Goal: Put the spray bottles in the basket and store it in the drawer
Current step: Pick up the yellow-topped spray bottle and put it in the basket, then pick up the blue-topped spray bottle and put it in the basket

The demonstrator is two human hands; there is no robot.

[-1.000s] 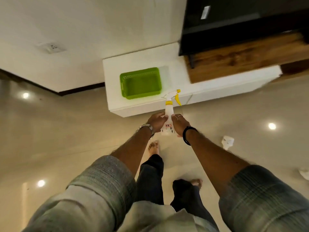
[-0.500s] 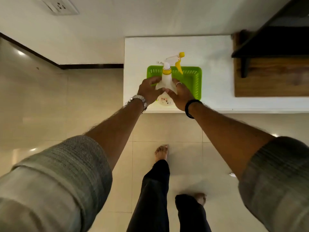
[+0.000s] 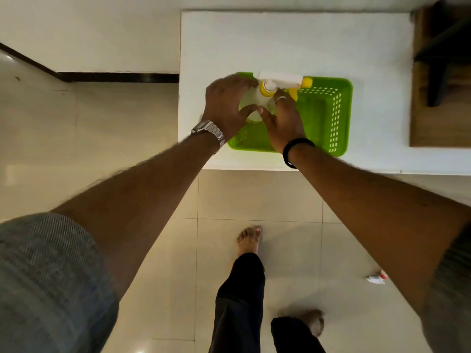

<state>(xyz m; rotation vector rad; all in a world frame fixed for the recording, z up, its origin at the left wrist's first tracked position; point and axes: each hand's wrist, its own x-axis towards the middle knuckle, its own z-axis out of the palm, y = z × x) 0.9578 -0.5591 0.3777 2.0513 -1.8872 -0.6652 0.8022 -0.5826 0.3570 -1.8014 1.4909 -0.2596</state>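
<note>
A white spray bottle [image 3: 257, 100] with a yellow collar, nozzle tip and trigger stands upright over the left part of a green perforated basket [image 3: 334, 118]. My left hand [image 3: 226, 105] grips the bottle's left side and my right hand [image 3: 283, 118] grips its right side. The basket rests on a white cabinet top [image 3: 280, 42] near its front edge. My hands hide the bottle's base, so I cannot tell whether it touches the basket floor.
A wooden board [image 3: 438, 118] with a dark stand leg [image 3: 438, 80] on it lies at the right of the cabinet top. On the tiled floor at the lower right lies a small white and red object [image 3: 376, 278]. My feet stand close to the cabinet front.
I have walked up to the cabinet. Both hands carried the spray bottle forward and down, from in front of the cabinet to inside the basket's outline.
</note>
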